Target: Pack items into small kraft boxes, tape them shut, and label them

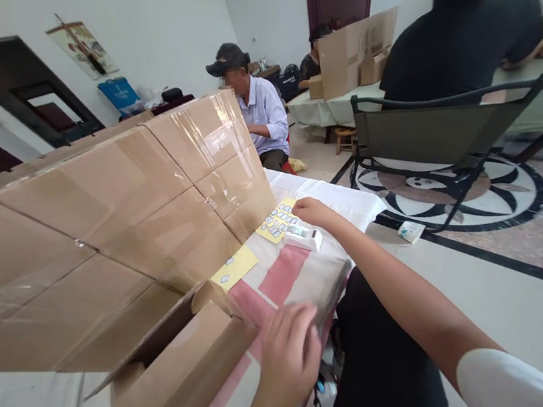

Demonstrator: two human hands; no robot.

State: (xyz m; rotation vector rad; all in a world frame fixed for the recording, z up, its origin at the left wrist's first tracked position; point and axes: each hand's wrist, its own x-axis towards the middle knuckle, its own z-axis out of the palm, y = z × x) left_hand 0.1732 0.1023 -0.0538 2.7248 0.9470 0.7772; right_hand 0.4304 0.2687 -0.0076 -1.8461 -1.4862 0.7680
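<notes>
My right hand reaches to the edge of a yellow sheet dotted with several small pale pieces. Its fingers are pinched together, and whatever they may hold is hidden. Just below that hand lies a small white box-shaped device. Nearer to me, my left hand hovers over the cloth, slightly blurred, with loosely bent fingers, the thumb apart and nothing seen in it. To its left stands an open, long cardboard box. A second yellow sheet bears a few pieces.
A wall of taped cardboard boxes rises along the table's left. Behind it sits a person in a cap. At right another person sits on a folding chair. A small packet lies on the floor.
</notes>
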